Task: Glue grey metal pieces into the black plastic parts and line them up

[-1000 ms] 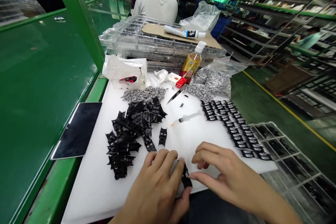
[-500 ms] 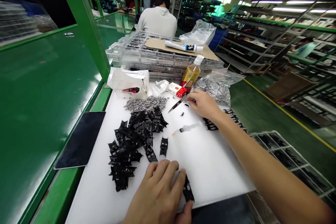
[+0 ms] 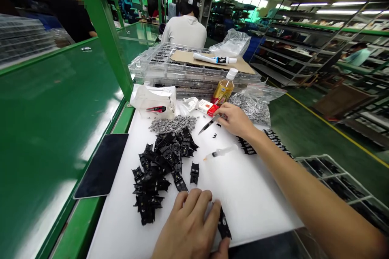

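My left hand [image 3: 191, 222] rests at the front of the white work surface [image 3: 258, 202], its fingers curled round a black plastic part [image 3: 224, 225] held by thumb and forefinger. Farther back, my right hand [image 3: 232, 119] is closed on a pair of tweezers [image 3: 208, 124], tips pointing left and down. Under them lie tiny black pieces [image 3: 214, 135]. A syringe [image 3: 223, 152] with an orange tip lies in front of that hand. One single black part [image 3: 194, 173] sits beside the heap of black parts [image 3: 164, 162]. Small grey pieces [image 3: 173, 124] are piled behind the heap.
A tablet-like dark panel [image 3: 103, 166] lies at the left edge. Behind stand a drink bottle [image 3: 224, 89], a red-and-white box [image 3: 208, 107], a bag of grey pieces [image 3: 252, 103] and stacked clear trays [image 3: 191, 71]. A divided tray [image 3: 343, 182] is at right. A person [image 3: 185, 28] sits ahead.
The whole view has shifted slightly, so things appear a little farther right and lower. Both hands keep their holds, and the tweezers stay over nearly the same spot.
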Demonstrator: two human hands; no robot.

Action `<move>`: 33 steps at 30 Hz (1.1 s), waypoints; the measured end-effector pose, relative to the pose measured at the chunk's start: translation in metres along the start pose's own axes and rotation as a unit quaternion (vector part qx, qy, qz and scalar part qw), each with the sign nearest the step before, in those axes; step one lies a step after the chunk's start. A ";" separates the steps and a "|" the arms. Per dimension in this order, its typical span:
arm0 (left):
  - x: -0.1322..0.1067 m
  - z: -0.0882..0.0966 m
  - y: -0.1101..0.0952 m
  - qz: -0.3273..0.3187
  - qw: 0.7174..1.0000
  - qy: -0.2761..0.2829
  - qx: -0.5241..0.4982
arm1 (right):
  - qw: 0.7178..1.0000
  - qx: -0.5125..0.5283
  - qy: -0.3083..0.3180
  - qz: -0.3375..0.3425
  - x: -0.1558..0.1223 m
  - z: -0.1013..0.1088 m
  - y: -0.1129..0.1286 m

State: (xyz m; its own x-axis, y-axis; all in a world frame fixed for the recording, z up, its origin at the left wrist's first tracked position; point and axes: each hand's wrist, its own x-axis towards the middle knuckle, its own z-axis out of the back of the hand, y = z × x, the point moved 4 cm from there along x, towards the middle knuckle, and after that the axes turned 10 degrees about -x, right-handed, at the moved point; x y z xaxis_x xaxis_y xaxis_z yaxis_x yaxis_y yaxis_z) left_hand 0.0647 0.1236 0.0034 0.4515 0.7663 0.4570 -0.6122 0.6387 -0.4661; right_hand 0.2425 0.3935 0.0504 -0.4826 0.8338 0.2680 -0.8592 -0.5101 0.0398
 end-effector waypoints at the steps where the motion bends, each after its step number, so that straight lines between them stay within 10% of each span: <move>1: 0.000 0.000 0.000 -0.003 1.000 0.002 0.004 | 1.000 0.007 -0.017 0.003 -0.006 0.008 0.002; 8: -0.002 -0.005 0.004 -0.026 0.999 0.013 0.046 | 0.992 0.056 -0.113 0.015 -0.127 0.059 0.023; 14: -0.001 -0.006 0.002 -0.032 0.998 -0.001 0.054 | 0.992 0.063 -0.032 0.101 -0.227 0.025 0.066; 33: 0.001 0.001 -0.004 0.025 0.998 0.061 -0.014 | 0.960 0.259 0.030 -0.103 -0.226 0.024 0.062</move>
State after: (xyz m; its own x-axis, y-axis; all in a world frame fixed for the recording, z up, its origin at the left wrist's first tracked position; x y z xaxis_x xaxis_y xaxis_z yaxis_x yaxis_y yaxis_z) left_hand 0.0665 0.1223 0.0068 0.4980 0.7988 0.3374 -0.6178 0.5999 -0.5084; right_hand 0.3023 0.1686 0.0159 -0.3330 0.9313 0.1475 -0.7460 -0.3559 0.5629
